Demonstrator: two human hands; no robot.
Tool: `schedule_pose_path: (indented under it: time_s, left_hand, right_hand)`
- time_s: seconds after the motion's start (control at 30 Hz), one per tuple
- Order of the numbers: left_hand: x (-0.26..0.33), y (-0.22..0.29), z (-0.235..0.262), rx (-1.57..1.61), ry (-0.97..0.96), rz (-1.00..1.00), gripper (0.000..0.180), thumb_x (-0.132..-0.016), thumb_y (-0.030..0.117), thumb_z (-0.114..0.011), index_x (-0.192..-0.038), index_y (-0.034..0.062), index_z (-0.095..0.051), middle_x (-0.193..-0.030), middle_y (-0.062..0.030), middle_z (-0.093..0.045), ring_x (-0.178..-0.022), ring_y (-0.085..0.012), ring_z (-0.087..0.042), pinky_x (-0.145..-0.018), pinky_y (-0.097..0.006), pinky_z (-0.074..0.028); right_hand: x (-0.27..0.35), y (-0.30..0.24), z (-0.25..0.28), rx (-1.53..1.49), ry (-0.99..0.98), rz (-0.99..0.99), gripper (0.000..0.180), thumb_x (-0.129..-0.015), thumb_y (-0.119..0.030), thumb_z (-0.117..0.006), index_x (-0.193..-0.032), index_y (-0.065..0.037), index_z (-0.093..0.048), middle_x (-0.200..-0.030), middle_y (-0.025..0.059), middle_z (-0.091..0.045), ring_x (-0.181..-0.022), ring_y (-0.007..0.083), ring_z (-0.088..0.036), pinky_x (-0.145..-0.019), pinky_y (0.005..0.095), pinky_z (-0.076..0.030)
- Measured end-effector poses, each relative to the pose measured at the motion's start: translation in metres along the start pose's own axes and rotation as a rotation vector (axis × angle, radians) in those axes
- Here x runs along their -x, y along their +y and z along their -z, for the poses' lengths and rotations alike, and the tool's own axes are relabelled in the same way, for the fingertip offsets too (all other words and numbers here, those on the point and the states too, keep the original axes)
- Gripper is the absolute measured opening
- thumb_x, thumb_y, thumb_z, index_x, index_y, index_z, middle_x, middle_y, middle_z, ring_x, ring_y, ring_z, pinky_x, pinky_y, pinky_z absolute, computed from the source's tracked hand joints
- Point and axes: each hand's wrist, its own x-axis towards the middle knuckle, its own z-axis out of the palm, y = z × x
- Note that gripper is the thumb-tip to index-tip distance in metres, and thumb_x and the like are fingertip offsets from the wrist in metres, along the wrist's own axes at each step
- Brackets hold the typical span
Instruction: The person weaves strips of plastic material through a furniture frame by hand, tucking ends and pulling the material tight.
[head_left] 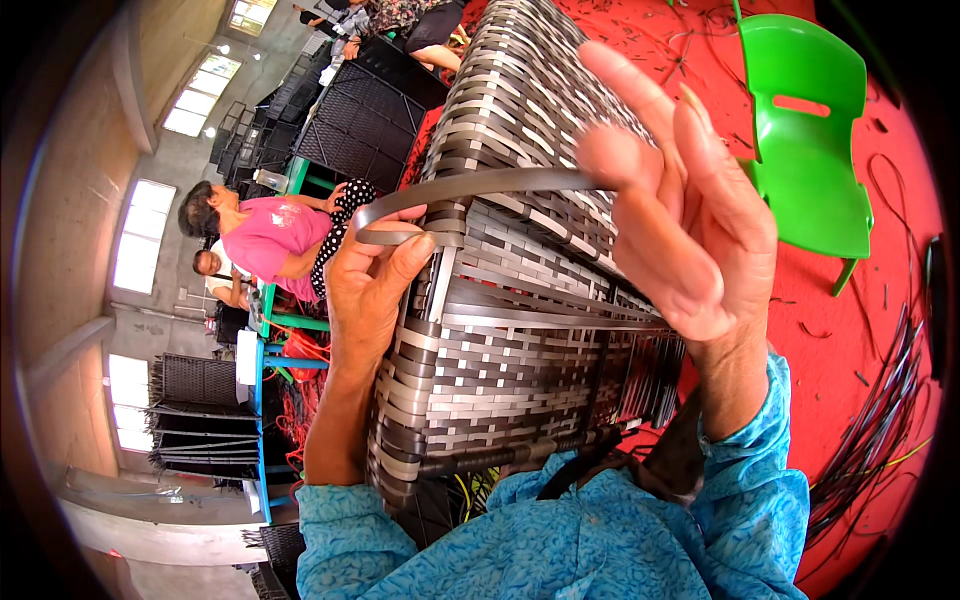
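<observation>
A woven piece of furniture in grey, brown and whitish flat strips stands before me, its frame tilted away from my lap. At its near upper corner my left hand pinches a flat dark weaving strip against the frame edge, where the strip bends into a loop. From there the strip arcs across to my right hand, raised over the right side of the weave. Its fingers meet the strip, partly blurred, while one finger points out. Loose lengths of strip lie across the woven side.
A green plastic chair stands at right on the red floor. Long loose strips lie in a bundle there. At left a person in pink sits beside another person; dark woven panels are stacked near a blue-framed table.
</observation>
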Motion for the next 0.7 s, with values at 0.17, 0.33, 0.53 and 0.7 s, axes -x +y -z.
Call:
schedule_pose_path:
  time_s: [0.17, 0.33, 0.53, 0.7]
  left_hand:
    - [-0.002, 0.005, -0.003, -0.177, -0.015, -0.118, 0.013, -0.077, 0.008, -0.066, -0.084, -0.0013, -0.061, -0.105, -0.0065, -0.054, -0.085, -0.0087, -0.052, -0.076, -0.021, -0.041]
    - [-0.002, 0.003, -0.002, -0.168, -0.056, -0.158, 0.011, -0.077, 0.007, -0.065, -0.081, -0.0017, -0.062, -0.106, -0.0081, -0.053, -0.091, -0.0109, -0.051, -0.079, -0.023, -0.041]
    - [-0.003, -0.005, 0.007, -0.203, -0.053, -0.211, 0.009, -0.078, 0.005, -0.064, -0.083, -0.0012, -0.061, -0.105, -0.0082, -0.054, -0.091, -0.0113, -0.051, -0.081, -0.024, -0.041]
    - [-0.002, -0.008, 0.005, -0.145, -0.028, -0.178, 0.008, -0.079, 0.006, -0.062, -0.083, -0.0015, -0.060, -0.104, -0.0081, -0.054, -0.090, -0.0106, -0.051, -0.080, -0.023, -0.040]
  right_hand:
    - [-0.006, 0.019, 0.001, 1.398, 0.025, 0.630, 0.051, -0.085, -0.021, -0.054, -0.127, 0.001, -0.037, -0.120, 0.0183, -0.047, -0.104, 0.0271, -0.052, -0.088, 0.0362, -0.042]
    - [0.000, 0.046, 0.010, 1.671, -0.085, 0.374, 0.037, -0.081, -0.020, -0.060, -0.112, 0.000, -0.053, -0.102, 0.0140, -0.057, -0.097, 0.0224, -0.055, -0.084, 0.0351, -0.043]
    - [-0.002, 0.049, 0.025, 1.292, -0.068, 0.053, 0.020, -0.083, -0.022, -0.060, -0.090, -0.003, -0.059, -0.068, 0.0090, -0.058, -0.060, 0.0124, -0.053, -0.056, 0.0279, -0.043]
    - [0.000, 0.066, 0.048, 1.463, 0.105, 0.259, 0.023, -0.070, -0.002, -0.065, -0.090, -0.003, -0.053, -0.076, 0.0124, -0.058, -0.066, 0.0339, -0.057, -0.058, 0.0387, -0.045]
